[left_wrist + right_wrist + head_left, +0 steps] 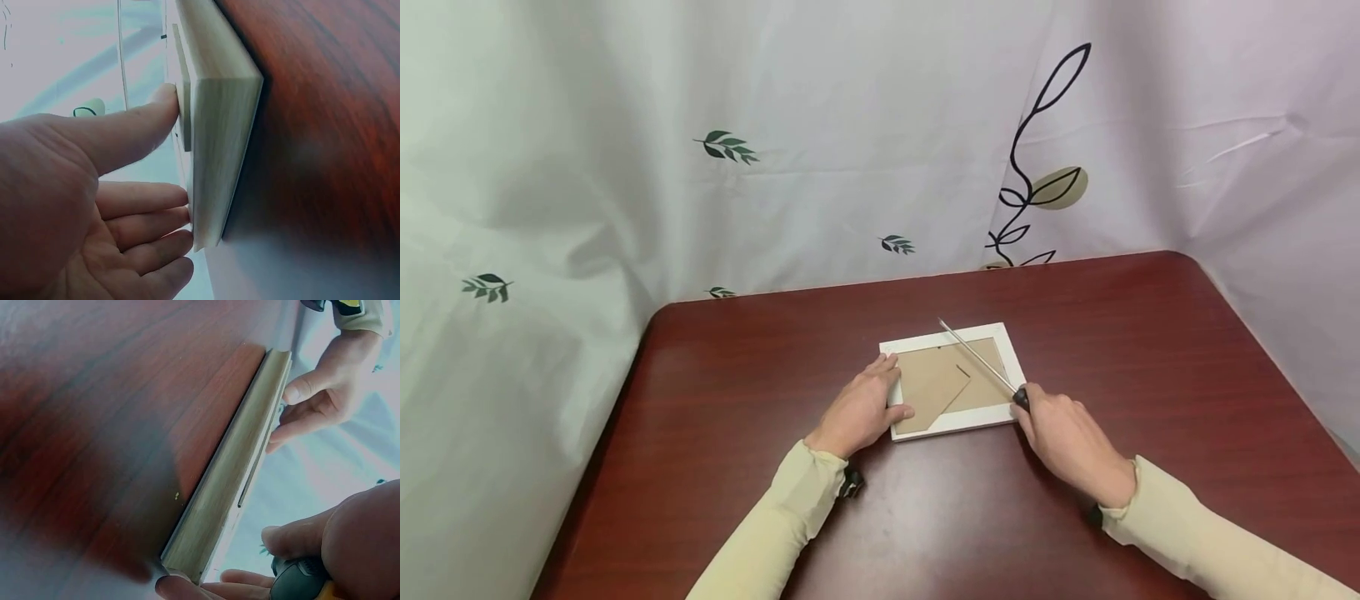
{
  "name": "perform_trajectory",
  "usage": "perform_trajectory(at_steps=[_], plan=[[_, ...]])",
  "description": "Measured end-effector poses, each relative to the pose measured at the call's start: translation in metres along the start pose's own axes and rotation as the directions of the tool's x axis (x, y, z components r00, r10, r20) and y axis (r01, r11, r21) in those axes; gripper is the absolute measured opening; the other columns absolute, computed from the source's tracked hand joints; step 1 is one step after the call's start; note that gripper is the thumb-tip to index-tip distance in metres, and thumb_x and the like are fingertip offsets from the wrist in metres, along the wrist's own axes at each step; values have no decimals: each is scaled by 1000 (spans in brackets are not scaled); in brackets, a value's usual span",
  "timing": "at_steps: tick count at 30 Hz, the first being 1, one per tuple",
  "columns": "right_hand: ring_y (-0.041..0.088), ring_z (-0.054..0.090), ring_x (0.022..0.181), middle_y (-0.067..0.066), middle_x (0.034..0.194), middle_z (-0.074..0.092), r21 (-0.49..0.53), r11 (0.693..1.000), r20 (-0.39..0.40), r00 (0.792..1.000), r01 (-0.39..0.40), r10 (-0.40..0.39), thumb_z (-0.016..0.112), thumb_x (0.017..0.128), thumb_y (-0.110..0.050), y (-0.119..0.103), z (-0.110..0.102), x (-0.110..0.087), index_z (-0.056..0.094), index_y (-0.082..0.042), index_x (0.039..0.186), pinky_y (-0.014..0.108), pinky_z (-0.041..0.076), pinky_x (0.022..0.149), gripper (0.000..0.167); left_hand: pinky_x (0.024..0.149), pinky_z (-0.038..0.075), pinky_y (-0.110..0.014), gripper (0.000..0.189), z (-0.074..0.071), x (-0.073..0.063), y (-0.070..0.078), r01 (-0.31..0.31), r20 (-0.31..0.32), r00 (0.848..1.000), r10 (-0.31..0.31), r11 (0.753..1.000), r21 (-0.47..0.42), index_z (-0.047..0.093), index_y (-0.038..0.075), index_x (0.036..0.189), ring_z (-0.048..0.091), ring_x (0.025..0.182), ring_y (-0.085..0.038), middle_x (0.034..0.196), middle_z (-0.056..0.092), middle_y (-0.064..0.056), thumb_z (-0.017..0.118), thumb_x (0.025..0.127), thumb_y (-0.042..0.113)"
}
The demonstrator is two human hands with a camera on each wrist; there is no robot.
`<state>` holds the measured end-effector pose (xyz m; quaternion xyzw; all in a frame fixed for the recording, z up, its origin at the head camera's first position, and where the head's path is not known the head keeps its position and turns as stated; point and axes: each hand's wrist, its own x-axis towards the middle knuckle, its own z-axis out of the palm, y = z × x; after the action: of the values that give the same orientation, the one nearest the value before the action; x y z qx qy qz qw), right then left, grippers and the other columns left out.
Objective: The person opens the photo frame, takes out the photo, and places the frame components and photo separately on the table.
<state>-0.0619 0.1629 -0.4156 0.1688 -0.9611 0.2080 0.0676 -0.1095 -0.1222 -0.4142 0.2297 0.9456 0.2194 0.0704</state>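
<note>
A white picture frame lies back side up on the table, its brown backing board showing a folded-flat easel leg. My left hand rests at the frame's left end. In the left wrist view its thumb presses on the board while the other fingertips touch the frame's surface. With my right hand I grip a screwdriver by its dark handle. Its long metal shaft slants across the backing, the tip beyond the frame's far edge. In the right wrist view the handle has an orange-yellow part.
The dark red wooden table extends around the frame. A pale curtain with leaf prints hangs right behind the table's far edge and along its sides. Dark bands sit at both wrists, below the cream sleeves.
</note>
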Motion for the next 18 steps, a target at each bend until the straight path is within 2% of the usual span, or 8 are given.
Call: perform_trajectory(at_steps=[5, 9, 11, 14, 16, 18], plan=[[16, 40, 49, -4, 57, 38, 11, 1000, -25, 1000, -9, 9, 63, 97, -10, 2, -1, -3, 50, -3, 85, 34, 40, 44, 19, 118, 31, -41, 65, -1, -1, -3, -26, 13, 1000, 26, 999, 23, 54, -7, 139, 35, 146, -31, 152, 45, -20, 76, 91, 31], [16, 42, 52, -3, 61, 39, 1, 1000, -91, 996, 26, -26, 64, 95, -6, 4, -1, -10, 49, -4, 85, 34, 41, 45, 18, 120, 28, -40, 72, -3, -2, -4, -33, 33, 999, 32, 999, 19, 50, -6, 143, 30, 149, -28, 156, 40, -19, 72, 93, 40], [22, 53, 60, 5, 69, 52, -22, 998, -139, 989, 53, -56, 67, 92, -5, 4, -1, -14, 53, -1, 87, 39, 49, 50, 15, 120, 26, -40, 80, -5, -2, -4, -35, 35, 999, 34, 999, 7, 44, -7, 147, 26, 150, -29, 159, 34, -19, 72, 92, 45], [31, 60, 77, 14, 85, 60, -50, 997, -180, 981, 66, -74, 71, 89, -4, 3, -2, -18, 59, 3, 92, 46, 54, 62, 14, 121, 23, -39, 96, -7, 2, -4, -37, 46, 998, 37, 999, 6, 35, -8, 151, 21, 152, -30, 163, 24, -21, 73, 88, 54], [31, 61, 79, 14, 87, 62, -43, 998, -160, 985, 52, -59, 72, 89, -5, 1, -4, -19, 61, 3, 94, 47, 55, 64, 15, 122, 21, -38, 106, -8, 6, -4, -33, 66, 997, 32, 999, 15, 29, -8, 154, 18, 153, -30, 164, 20, -22, 74, 84, 59], [23, 56, 67, 6, 75, 55, -8, 1000, -99, 995, 20, -21, 71, 91, -8, -1, -6, -20, 59, 0, 93, 41, 50, 56, 14, 122, 19, -35, 113, -8, 10, -5, -18, 97, 995, 15, 999, 35, 26, -7, 155, 14, 153, -28, 165, 15, -20, 73, 81, 65]])
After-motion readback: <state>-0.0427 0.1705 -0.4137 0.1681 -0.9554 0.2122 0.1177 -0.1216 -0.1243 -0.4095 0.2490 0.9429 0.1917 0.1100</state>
